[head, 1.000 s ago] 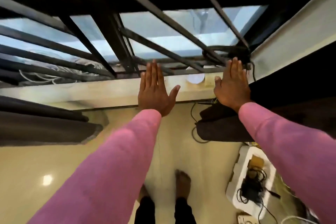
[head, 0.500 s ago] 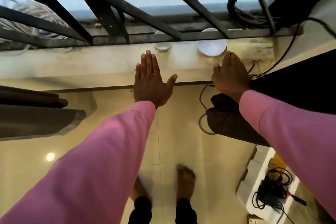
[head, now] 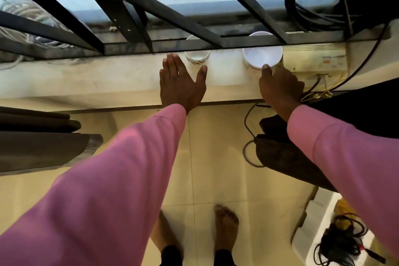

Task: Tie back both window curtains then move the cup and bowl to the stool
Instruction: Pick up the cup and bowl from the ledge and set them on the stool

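A small round cup [head: 197, 58] of clear glass stands on the pale stone window sill [head: 108, 80], partly under the lowest black bar of the window grille [head: 164, 45]. It has a coloured print near its base. To the right of it on the same sill sits the bowl [head: 262, 55], white, round and smooth, with its far edge tucked under that bar too. The cup and bowl stand apart with bare sill between them. The left hand [head: 181, 84] is flat and open over the sill, palm down, with the four fingers straight and close together and the thumb spread wide; the thumb tip is just below the cup and the fingertips are just left of it, not holding anything. The right hand [head: 279, 86] reaches for the bowl with its fingers bent a little and loose; one fingertip is at the near rim of the bowl, and it grips nothing. Both arms wear soft pink sleeves [head: 112, 179] and stretch straight out. A flat cream box [head: 315, 58] sits right of the bowl, with thin wires below it. A dark curtain [head: 43, 142] hangs in folds at the left. Below are shiny cream floor tiles [head: 216, 168] and two bare feet [head: 226, 224].
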